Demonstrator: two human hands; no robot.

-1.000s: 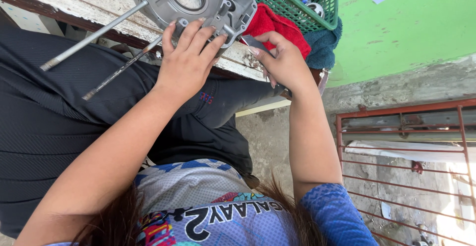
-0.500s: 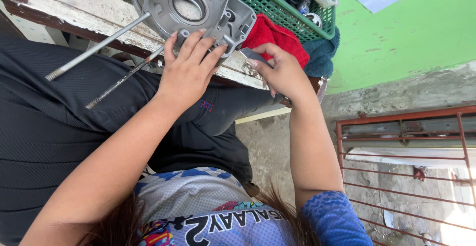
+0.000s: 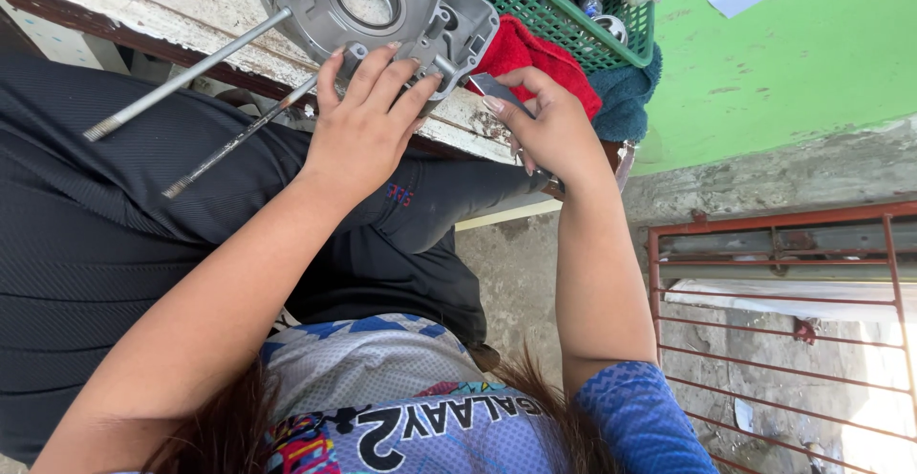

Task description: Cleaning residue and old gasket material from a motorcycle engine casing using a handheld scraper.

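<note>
Nearest the camera: printed blue-and-grey shirt (image 3: pixel 401 407) and dark hair at frame bottom, black trousers (image 3: pixel 105 235) across the lap at left.

Left hand (image 3: pixel 368 130): fingers spread, palm down, pressed flat on near edge of grey cast-metal housing (image 3: pixel 382 6). Nothing clasped; hand open, bracing the casting only.

Right hand (image 3: pixel 549 135): fingers pinched round a small flat dark-grey blade-like piece (image 3: pixel 497 87), tip directed at the housing's right-hand corner. Contact between tip and casting not discernible. A further part of the tool possibly concealed under the palm; not confirmed.

Housing: resting on worn wooden bench (image 3: pixel 172 10) with flaking white paint, just above the lap, overhanging the bench's near edge slightly. Large round bore in centre, several bolt bosses round the rim. Two long metal rods (image 3: pixel 181 77) projecting from it toward lower left, passing over the trousers.

Just beyond right hand: red cloth (image 3: pixel 530 53) on bench, touching a blue cloth (image 3: pixel 626 92) beside it. Behind both: green plastic basket (image 3: pixel 564 20), holding dark mechanical parts and a clear container; contents not identifiable in detail.

Farther off: green painted wall (image 3: pixel 783 53) at upper right, concrete ledge below it, rust-red metal grille (image 3: pixel 783 321) at lower right over rough ground.
</note>
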